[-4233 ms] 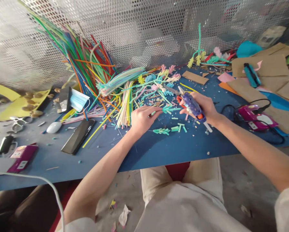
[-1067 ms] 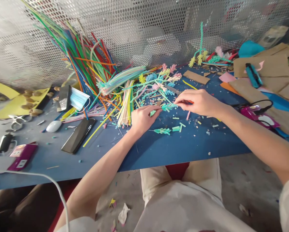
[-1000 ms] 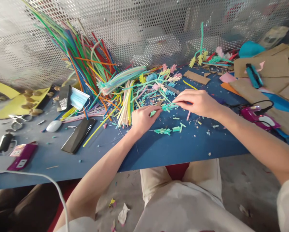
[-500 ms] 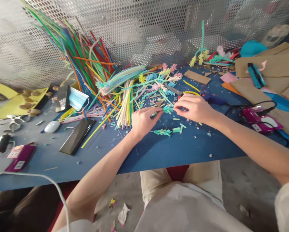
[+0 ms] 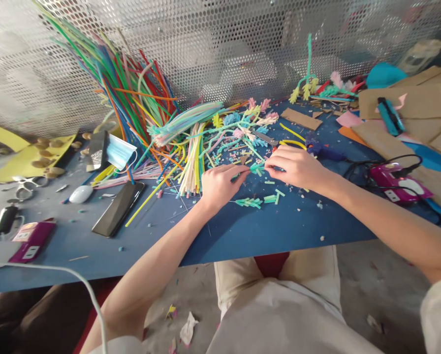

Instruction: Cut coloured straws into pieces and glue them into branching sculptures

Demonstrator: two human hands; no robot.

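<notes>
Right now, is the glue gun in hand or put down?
Put down: the glue gun lies on the blue table beyond the right hand.

Both arms are bare and reach forward from the lower part of the frame toward its middle. The left arm rises from the lower left, straight and long, with the wrist a little bent. The left hand (image 5: 217, 183) lies palm down, the fingers (image 5: 238, 170) stretched to the right and pressed together at the tips, as in a pinch. The right arm comes in from the lower right edge, where a light sleeve covers the upper part. The right hand (image 5: 296, 167) is also palm down, its fingers curled, the thumb and first finger closed toward the left. The fingertips of both hands almost meet at the centre of the frame.
</notes>
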